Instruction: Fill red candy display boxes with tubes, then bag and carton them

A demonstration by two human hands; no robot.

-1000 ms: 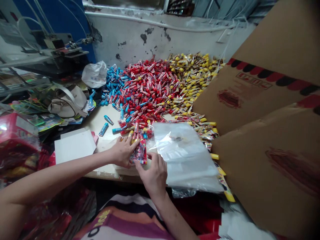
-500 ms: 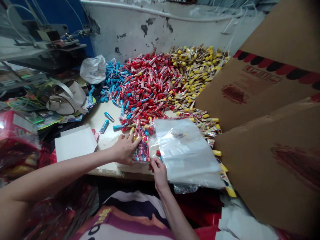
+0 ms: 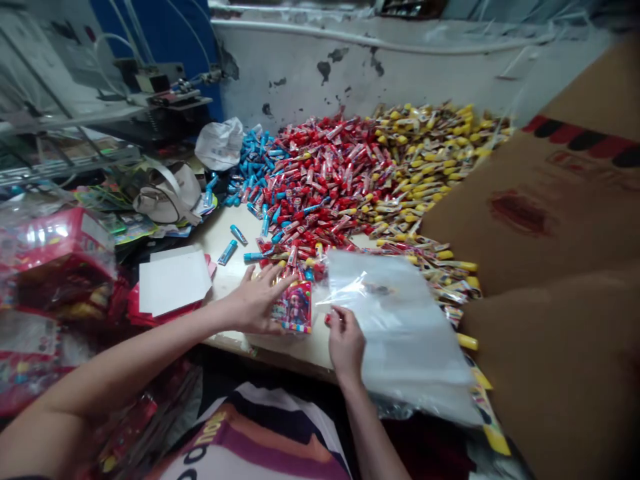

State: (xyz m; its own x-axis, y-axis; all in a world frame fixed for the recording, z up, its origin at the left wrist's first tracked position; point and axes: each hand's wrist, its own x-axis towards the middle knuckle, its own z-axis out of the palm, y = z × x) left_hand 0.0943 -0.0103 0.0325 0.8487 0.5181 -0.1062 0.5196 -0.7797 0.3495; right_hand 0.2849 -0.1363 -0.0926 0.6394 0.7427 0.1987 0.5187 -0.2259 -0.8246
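- This is looking like a small packing workshop.
- A loose heap of red, blue and yellow wrapped tubes (image 3: 350, 180) is lying across the pale worktable (image 3: 220, 230).
- A stack of clear plastic bags (image 3: 400, 320) is sitting at its edge.
- Big brown printed cardboard cartons (image 3: 540, 227) are standing alongside.
- A metal machine with cables (image 3: 165, 93) is sitting by the peeling white wall (image 3: 300, 67).

We can read no full word. The striped shirt (image 3: 260, 437) bears big yellow letters, cut off by folds. Red print on the cardboard box (image 3: 545, 207), blue marks on the white bag (image 3: 219, 143), the picture pack (image 3: 296, 308) and a dark spot on the clear bag (image 3: 400, 320) are too blurred.
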